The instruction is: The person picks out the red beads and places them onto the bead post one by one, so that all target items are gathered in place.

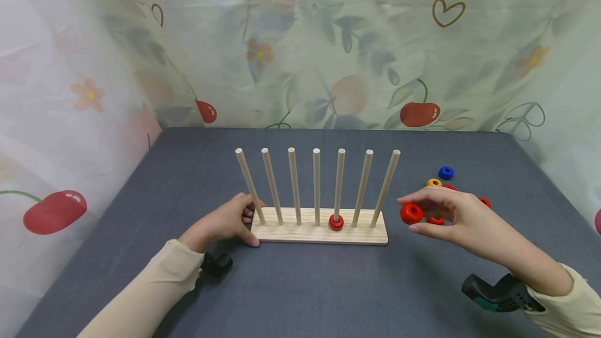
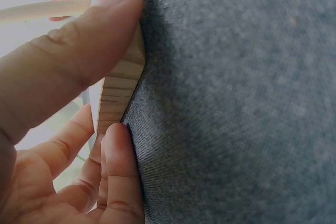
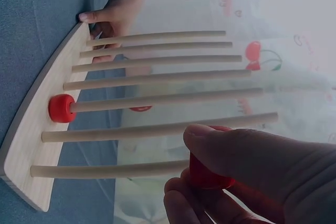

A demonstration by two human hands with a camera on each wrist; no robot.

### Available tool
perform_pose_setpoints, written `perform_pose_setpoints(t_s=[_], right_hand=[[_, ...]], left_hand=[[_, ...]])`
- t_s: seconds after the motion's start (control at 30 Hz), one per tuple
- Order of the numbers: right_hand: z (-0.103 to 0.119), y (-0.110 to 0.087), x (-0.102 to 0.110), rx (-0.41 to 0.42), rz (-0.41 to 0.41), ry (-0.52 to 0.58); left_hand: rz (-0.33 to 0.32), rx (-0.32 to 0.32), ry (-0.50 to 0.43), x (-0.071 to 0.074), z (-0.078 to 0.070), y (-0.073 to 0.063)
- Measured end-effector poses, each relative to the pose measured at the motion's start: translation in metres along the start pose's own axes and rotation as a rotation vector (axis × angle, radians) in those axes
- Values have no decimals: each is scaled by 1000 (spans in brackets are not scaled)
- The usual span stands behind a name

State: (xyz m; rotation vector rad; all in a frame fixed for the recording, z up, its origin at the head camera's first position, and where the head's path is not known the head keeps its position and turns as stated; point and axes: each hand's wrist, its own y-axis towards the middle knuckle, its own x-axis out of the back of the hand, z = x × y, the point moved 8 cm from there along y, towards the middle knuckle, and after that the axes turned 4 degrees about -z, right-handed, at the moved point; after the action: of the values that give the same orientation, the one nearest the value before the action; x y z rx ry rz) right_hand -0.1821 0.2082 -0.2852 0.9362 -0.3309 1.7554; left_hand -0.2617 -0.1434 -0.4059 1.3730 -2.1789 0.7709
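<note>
Pale fabric printed with flowers, cherries and leaves (image 1: 291, 56) hangs across the top and sides of the frame, behind a flat, dark grey surface (image 1: 300, 286). From the lower left of the frame reaches an arm in a cream sleeve (image 1: 145, 286); its left hand (image 1: 230, 220) grips the left end of a long, light-coloured wooden base (image 1: 291, 233), thumb at the near corner and fingers around the far side, probably to keep the piece from sliding or tipping. This base lies flat at the centre, carrying a row of seven upright, round wooden pegs (image 1: 316, 186). One glossy red ring (image 1: 336, 224) sits at the foot of the fifth peg from the left, resting on the wood. Right of centre, the right hand (image 1: 462, 213) pinches a second, rounded red bead (image 1: 411, 214) between thumb and fingers, just beside the rack's right end and off the surface; that light hold seems to suit so small a piece, leaving its hole exposed. Behind this hand, at middle right, lie loose beads, partly hidden: a yellow one (image 1: 434, 182), a blue one (image 1: 446, 172) and several red ones (image 1: 484, 202).
</note>
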Motion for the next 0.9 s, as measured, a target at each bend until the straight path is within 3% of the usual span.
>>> perform_pose_setpoints(t_s=[0.23,0.9], right_hand=[[7,-1,1,54,-19,25],[4,-1,1,12,-2,17]], left_hand=[[0,7,7,-1,2,1],[-1,8,8,1,0,1]])
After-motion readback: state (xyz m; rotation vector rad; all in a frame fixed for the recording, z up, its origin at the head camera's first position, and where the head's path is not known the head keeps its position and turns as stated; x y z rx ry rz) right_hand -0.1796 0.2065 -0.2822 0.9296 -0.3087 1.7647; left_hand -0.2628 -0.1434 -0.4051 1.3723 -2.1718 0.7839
